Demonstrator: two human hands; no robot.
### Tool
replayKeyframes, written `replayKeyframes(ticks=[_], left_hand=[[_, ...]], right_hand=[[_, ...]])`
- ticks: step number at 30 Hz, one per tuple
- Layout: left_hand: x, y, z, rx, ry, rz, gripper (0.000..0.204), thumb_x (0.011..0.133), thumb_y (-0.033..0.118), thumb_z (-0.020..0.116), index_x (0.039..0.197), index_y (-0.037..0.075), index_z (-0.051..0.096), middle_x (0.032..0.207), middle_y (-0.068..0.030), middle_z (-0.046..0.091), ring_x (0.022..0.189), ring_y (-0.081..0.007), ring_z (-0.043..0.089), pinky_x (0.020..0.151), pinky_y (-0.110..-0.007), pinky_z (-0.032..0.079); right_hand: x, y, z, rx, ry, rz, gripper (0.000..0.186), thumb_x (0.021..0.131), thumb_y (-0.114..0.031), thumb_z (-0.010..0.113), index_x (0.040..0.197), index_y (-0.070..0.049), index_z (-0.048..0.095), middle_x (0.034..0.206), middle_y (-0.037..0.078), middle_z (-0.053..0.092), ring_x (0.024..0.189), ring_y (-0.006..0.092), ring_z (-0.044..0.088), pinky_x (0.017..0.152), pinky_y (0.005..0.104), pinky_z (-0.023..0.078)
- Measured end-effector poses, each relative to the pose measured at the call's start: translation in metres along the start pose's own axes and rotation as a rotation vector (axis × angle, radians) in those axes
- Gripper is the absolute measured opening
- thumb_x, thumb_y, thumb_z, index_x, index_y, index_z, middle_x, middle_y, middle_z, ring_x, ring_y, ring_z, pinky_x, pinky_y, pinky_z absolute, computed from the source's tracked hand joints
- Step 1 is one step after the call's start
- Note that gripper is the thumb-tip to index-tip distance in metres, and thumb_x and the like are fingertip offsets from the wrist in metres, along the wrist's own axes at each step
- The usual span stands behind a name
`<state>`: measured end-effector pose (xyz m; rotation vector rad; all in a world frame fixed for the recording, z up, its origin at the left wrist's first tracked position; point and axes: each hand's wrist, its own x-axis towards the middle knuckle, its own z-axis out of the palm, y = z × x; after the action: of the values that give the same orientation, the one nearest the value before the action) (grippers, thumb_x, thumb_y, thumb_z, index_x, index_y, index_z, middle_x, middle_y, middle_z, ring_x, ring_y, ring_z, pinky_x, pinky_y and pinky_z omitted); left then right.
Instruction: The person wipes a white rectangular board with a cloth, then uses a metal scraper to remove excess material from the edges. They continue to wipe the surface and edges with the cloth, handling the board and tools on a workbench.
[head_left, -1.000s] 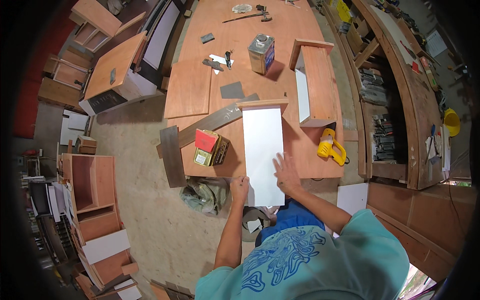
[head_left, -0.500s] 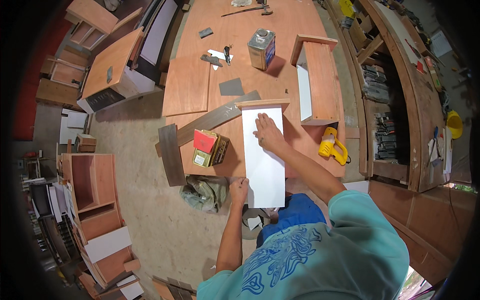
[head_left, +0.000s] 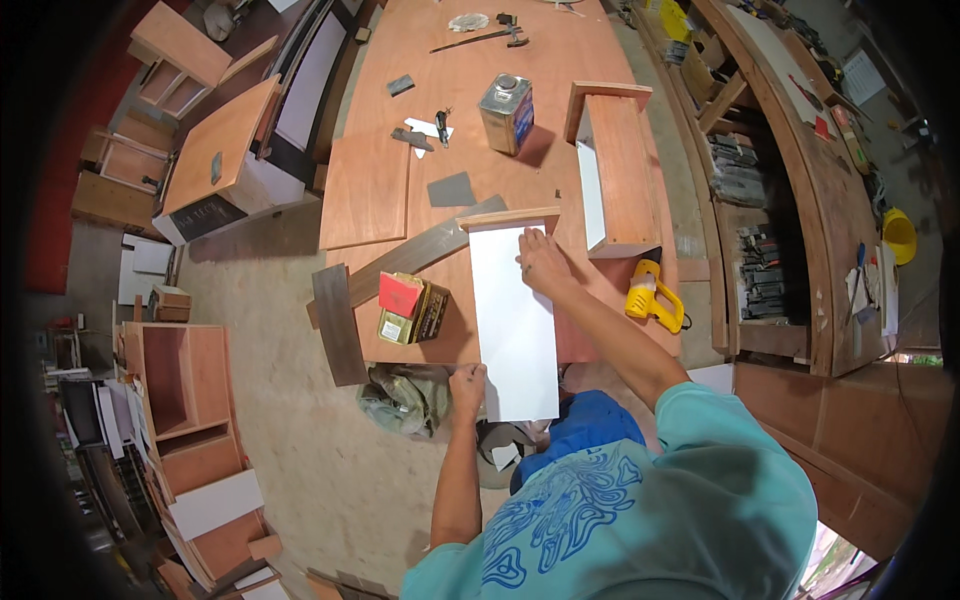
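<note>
A long white panel (head_left: 510,370) lies lengthwise over the table's near edge, with a wooden crosspiece (head_left: 508,216) at its far end. My left hand (head_left: 468,388) grips the panel's near left edge with curled fingers. My right hand (head_left: 542,260) rests flat and open on the panel's upper right, fingertips just below the crosspiece. To the left sits a square tin (head_left: 425,320) with a red piece (head_left: 398,295) on top, beside dark strips (head_left: 340,325). To the right are a wooden drawer-like box (head_left: 620,180) and a yellow power tool (head_left: 645,290).
The plywood table (head_left: 370,70) also carries a metal can (head_left: 506,115), a clamp (head_left: 470,42) and scraps. Cabinet pieces (head_left: 190,380) stand on the floor at left; a wooden workbench (head_left: 820,200) with tool shelves runs along the right; a cloth bundle (head_left: 400,400) lies below the table edge.
My right hand has moved up from the panel's near right edge across to its far upper-right part. My left hand stays at the left edge. The whole view has shifted slightly.
</note>
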<state>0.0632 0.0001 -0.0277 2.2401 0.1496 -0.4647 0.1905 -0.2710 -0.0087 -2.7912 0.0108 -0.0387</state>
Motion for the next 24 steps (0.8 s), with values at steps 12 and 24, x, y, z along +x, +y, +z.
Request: replayKeyframes(ticks=[12, 24], left_hand=[[0.004, -0.001, 0.001, 0.004, -0.005, 0.007, 0.031, 0.082, 0.025, 0.063, 0.085, -0.006, 0.065, 0.075, -0.0279, 0.061, 0.072, -0.0404, 0.065, 0.067, -0.044, 0.048], [-0.034, -0.029, 0.019, -0.246, 0.265, -0.044, 0.037, 0.088, 0.031, 0.06, 0.088, -0.004, 0.068, 0.076, -0.0234, 0.064, 0.071, -0.033, 0.065, 0.071, -0.041, 0.048]], right_hand=[[-0.019, -0.014, -0.004, -0.131, -0.147, -0.078, 0.07, 0.078, -0.033, 0.074, 0.133, 0.003, 0.051, 0.147, 0.028, 0.036, 0.139, 0.0426, 0.031, 0.111, 0.0482, 0.031], [-0.175, -0.088, 0.013, -0.112, -0.326, -0.193, 0.097, 0.067, -0.035, 0.083, 0.139, 0.01, 0.039, 0.147, 0.043, 0.021, 0.14, 0.0537, 0.019, 0.112, 0.0559, 0.026]])
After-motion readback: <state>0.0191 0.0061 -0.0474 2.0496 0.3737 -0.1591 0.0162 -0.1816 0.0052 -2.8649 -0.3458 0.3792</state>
